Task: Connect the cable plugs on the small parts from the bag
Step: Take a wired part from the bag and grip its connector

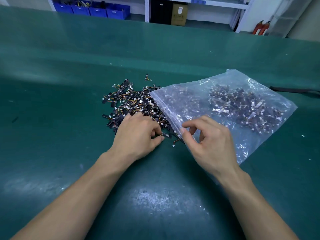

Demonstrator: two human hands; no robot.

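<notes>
In the head view, we see a heap of small parts [131, 103], black strips with orange wires and white plugs, lying at the centre of the frame on the green table [69, 84]. It touches the mouth of the clear bag [199, 94], which lies flat at centre right with more parts inside.

Our left hand [138, 135] rests at the heap's lower edge. Its fingers are curled, and the thumb and forefinger pinch one small part [165, 135].

Our right hand [209, 141] lies over the bag's lower left corner, its fingers loosely curled. The thumb and forefinger tips are close together at the zip edge, but we cannot tell whether they grip it.

Blue bins [97, 8] stand at the upper left.
</notes>
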